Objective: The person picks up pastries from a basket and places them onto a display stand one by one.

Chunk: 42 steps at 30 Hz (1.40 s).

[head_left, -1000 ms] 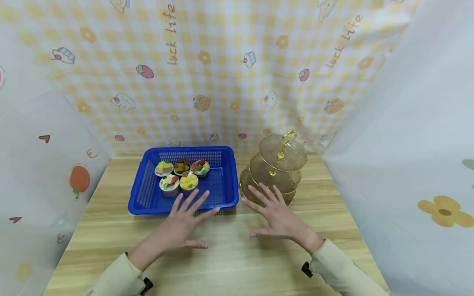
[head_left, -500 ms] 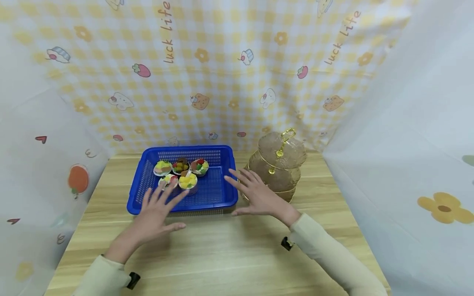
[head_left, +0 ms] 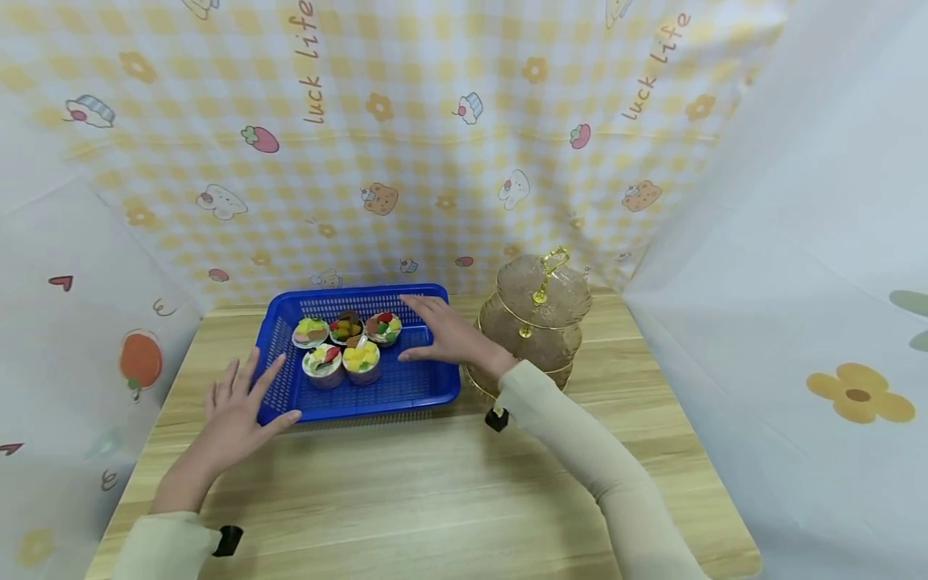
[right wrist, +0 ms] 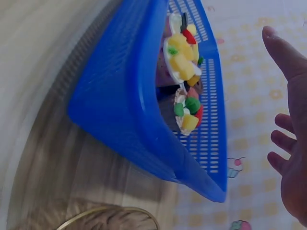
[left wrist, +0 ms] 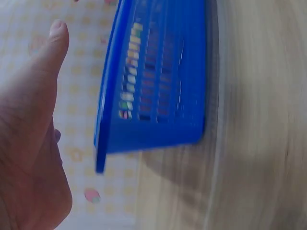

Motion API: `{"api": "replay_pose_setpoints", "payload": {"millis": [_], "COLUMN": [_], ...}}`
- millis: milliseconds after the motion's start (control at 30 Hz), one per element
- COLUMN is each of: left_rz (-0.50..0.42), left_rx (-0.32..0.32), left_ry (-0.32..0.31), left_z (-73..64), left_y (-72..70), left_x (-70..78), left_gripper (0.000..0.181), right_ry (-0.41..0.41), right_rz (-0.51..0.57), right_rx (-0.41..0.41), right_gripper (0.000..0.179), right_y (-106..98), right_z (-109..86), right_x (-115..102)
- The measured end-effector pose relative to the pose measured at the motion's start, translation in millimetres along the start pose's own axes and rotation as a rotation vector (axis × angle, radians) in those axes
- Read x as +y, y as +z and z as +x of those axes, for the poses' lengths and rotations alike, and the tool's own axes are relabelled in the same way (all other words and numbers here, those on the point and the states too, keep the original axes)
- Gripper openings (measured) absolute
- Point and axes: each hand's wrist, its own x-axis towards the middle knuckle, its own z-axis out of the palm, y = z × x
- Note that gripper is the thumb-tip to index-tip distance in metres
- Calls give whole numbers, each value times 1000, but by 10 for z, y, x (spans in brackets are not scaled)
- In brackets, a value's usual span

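A blue plastic basket (head_left: 416, 387) sits on the table with several small dessert cups in its left part. One cup (head_left: 361, 358) is topped with yellow cubes, and another cup (head_left: 322, 364) carries white cream and a red piece. My left hand (head_left: 235, 415) hovers at the basket's front left corner, fingers spread, holding nothing. My right hand (head_left: 453, 334) reaches over the basket's right side, fingers extended and nothing in its grasp. In the right wrist view, fruit-topped cups (right wrist: 180, 55) show above the basket wall.
A three-tier stand (head_left: 544, 294) of brownish translucent plates with gold rims and a gold handle stands right of the basket, partly behind the right forearm. A wooden table (head_left: 435, 491) lies under everything. A yellow checked cloth (head_left: 435, 145) hangs behind.
My left hand has moved left to the basket's front left corner. My right hand has gone left and forward, from before the tiered stand to over the basket. The basket stays in place.
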Motion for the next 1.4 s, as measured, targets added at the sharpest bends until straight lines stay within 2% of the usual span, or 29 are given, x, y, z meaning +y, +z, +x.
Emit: {"api": "replay_pose_setpoints", "payload": {"millis": [200, 367, 533, 733, 900, 1133, 1400], "left_rz": [-45, -72, -79, -90, -78, -72, -78], "left_rx": [-20, -47, -60, -89, -76, -53, -31], "left_ry": [-89, -143, -181, -201, -208, -188, -194], "left_z": [-40, -49, -25, 51, 39, 45, 25], "left_y": [7, 48, 95, 157, 145, 153, 183], "left_x": [-214, -287, -345, -382, -403, -399, -414], "left_gripper": [94, 93, 96, 99, 100, 101, 99], "right_ry": [105, 168, 206, 301, 341, 430, 478], "right_rz": [99, 125, 129, 123, 154, 233, 294], "right_rx": [-23, -22, -55, -58, -29, 56, 62], "right_gripper": [97, 89, 88, 85, 83, 80, 74], "right_y": [92, 177, 311, 450, 486, 579, 767], "right_z": [313, 531, 673, 757, 824, 850, 870], "right_x": [19, 51, 96, 170, 135, 161, 191]}}
